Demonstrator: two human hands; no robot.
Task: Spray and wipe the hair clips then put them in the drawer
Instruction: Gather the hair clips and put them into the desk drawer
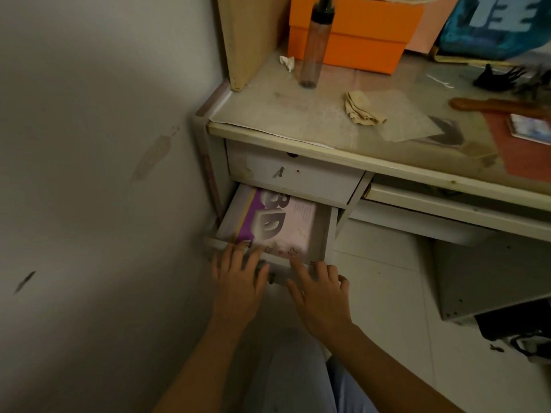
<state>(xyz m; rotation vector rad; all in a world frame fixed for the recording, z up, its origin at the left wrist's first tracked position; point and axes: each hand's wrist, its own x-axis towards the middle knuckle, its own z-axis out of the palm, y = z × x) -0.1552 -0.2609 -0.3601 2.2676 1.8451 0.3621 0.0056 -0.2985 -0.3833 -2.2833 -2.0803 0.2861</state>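
Observation:
The lower drawer (326, 231) of the desk stands pulled out, with a purple and pink book (277, 222) lying inside. My left hand (238, 278) lies with straight fingers on the drawer's front edge at the left. My right hand (319, 290) rests flat on the front edge at the right. Small star-shaped clips (293, 251) lie in the drawer just past my fingertips. Black claw hair clips (501, 79) sit at the far right of the desk top. A tall spray bottle (316, 46) stands at the back left, and a crumpled beige cloth (362, 110) lies near the middle.
An orange box (366, 34) stands behind the bottle. A brown comb (489, 104) and a card lie at the right of the desk (268, 114). The upper drawer (295, 174) is closed. A grey wall is at the left; white floor tiles lie under the desk.

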